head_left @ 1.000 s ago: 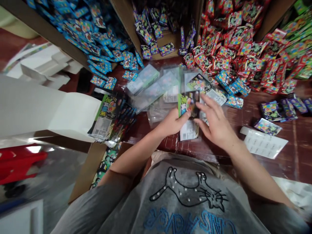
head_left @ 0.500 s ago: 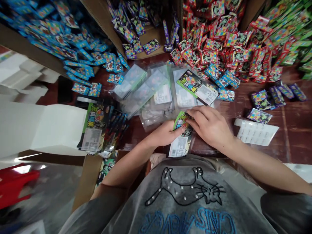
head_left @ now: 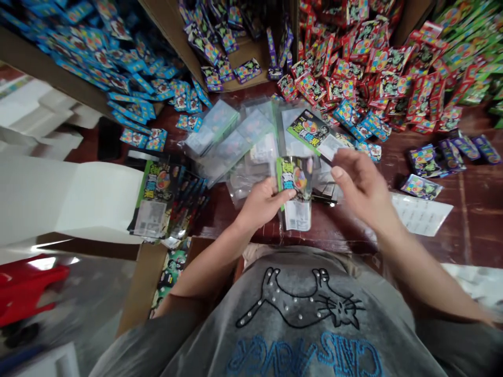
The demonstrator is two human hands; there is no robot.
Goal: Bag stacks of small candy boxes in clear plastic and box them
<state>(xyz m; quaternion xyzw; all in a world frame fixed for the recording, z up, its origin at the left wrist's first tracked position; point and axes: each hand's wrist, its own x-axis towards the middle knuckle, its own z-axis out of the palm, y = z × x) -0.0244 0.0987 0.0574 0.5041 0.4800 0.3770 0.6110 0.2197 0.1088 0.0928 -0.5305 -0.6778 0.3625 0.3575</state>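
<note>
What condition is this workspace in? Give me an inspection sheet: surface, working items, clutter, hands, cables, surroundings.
Surface: dark red tabletop, shiny.
Working items: black-and-green pouch in hand; clear plastic sleeves beyond it, a second pouch lying on them; pouch stack to the left.
Clutter: blue packets beside red packets; purple boxes and a white sheet at the right.
Hands: left hand grips the black-and-green pouch; right hand open, apart from it.
Cables: nothing seen.
Surroundings: cardboard boxes of packets behind; red object at left, too blurred to name.
</note>
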